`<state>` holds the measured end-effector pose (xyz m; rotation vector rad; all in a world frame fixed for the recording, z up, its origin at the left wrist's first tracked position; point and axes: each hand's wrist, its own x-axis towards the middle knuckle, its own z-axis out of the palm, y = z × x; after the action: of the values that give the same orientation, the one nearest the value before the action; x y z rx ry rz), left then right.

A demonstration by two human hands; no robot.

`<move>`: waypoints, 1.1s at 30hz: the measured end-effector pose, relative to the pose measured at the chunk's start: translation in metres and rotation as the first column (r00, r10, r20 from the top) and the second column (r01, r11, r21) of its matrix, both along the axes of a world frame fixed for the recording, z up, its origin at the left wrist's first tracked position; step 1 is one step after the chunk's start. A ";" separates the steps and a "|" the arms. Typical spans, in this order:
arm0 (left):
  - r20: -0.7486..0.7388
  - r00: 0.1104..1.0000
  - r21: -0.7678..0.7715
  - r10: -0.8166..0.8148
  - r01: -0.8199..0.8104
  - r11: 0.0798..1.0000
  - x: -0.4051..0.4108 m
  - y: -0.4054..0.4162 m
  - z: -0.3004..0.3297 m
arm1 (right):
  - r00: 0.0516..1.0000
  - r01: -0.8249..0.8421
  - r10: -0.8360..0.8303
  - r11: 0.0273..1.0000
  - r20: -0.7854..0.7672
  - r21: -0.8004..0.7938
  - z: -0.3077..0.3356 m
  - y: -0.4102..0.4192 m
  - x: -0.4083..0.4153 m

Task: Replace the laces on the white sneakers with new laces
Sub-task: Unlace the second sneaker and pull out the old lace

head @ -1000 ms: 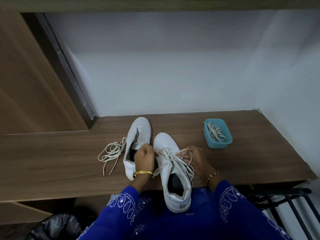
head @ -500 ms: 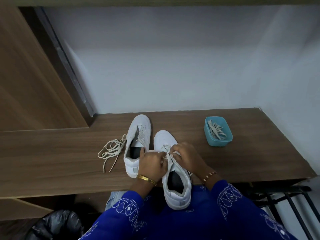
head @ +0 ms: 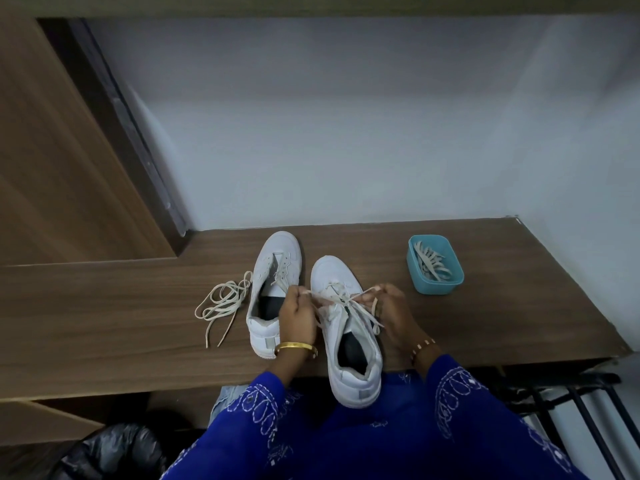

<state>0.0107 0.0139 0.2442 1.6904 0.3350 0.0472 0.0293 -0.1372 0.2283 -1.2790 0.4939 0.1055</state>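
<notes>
Now both ends of the lace (head: pixel 349 299) on the near sneaker (head: pixel 349 341); left hand (head: pixel 298 317) and right hand (head: pixel 391 313) each pinching one.

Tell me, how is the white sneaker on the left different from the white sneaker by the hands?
The left white leather sneaker has bare eyelets, while the right white leather sneaker is threaded with a cream lace. The left sneaker lies untouched, wholly on the brown wooden shelf; the right sneaker's heel hangs over the edge. The left hand and right hand pinch the right sneaker's lace. Both point toes to the wall.
</notes>
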 end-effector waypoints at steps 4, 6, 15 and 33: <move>0.063 0.998 0.181 0.001 -0.012 0.983 0.007 0.005 0.009 | 1.000 -0.028 0.030 0.975 0.006 -0.219 0.001 0.001 0.003; 0.097 0.989 0.381 -0.111 0.066 0.922 0.008 0.010 0.006 | 0.976 -0.138 0.215 0.764 0.047 -0.631 0.002 -0.003 0.003; 0.053 0.873 0.865 -0.484 0.202 0.459 0.006 0.000 -0.004 | 0.748 -0.192 0.664 0.237 0.015 -0.952 -0.004 0.006 0.007; -0.072 0.996 -0.070 -0.054 0.049 0.996 0.005 0.006 0.005 | 0.999 -0.032 0.028 0.980 0.021 0.195 -0.013 -0.015 0.001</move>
<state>0.0152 0.0195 0.2496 1.6348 0.3442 -0.0641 0.0306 -0.1525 0.2156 -1.0941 0.4374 0.1639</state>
